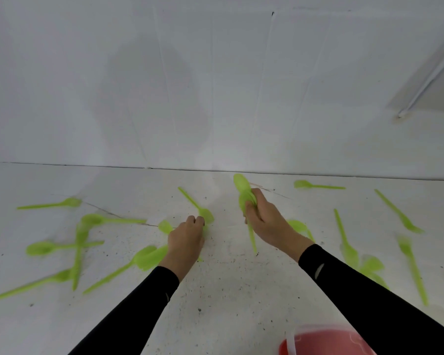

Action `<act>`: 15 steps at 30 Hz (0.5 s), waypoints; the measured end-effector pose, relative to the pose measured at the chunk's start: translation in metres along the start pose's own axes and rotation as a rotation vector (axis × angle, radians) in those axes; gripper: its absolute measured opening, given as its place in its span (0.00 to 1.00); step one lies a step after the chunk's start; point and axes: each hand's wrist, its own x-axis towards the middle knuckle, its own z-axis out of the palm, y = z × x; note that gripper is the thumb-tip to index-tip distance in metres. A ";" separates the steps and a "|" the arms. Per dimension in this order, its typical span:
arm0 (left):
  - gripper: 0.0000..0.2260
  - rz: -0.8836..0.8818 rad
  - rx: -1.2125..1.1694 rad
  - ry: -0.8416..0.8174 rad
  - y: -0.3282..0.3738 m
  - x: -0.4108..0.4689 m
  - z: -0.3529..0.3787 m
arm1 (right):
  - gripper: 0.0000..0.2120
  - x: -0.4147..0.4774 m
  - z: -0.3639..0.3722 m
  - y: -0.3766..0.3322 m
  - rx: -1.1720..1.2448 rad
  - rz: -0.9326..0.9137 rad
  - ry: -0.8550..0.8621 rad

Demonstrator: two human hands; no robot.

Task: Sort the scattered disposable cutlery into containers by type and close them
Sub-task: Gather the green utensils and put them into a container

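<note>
Green plastic cutlery lies scattered over a white speckled surface. My right hand (264,219) grips a bunch of green spoons (244,193), bowls pointing up and away, handles sticking out below my palm. My left hand (187,239) is down on the surface with curled fingers at the bowl of a green spoon (203,213) whose handle points away to the upper left. Whether the fingers hold that spoon is unclear. A red container (326,340) shows at the bottom edge, near my right forearm.
Loose spoons and forks lie to the left (51,247) and right (410,267) of my hands. A spoon (315,185) lies near the white wall at the back. A white pipe (431,80) runs down the wall at the upper right.
</note>
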 end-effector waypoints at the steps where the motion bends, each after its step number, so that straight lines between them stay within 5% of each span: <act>1: 0.14 -0.007 -0.015 0.011 0.001 -0.001 -0.002 | 0.03 -0.001 -0.003 -0.001 0.083 0.045 0.046; 4: 0.12 -0.041 -0.135 0.089 0.005 -0.005 -0.012 | 0.04 0.002 -0.022 0.016 0.006 0.190 0.155; 8: 0.10 -0.023 -0.339 0.222 0.011 -0.013 -0.031 | 0.14 -0.009 -0.039 0.079 -0.655 0.389 -0.294; 11: 0.09 -0.011 -0.418 0.395 0.015 -0.019 -0.046 | 0.24 -0.026 -0.039 0.100 -0.693 0.404 -0.391; 15: 0.06 0.006 -0.765 0.463 0.022 -0.023 -0.056 | 0.19 -0.034 -0.038 0.102 -0.675 0.357 -0.344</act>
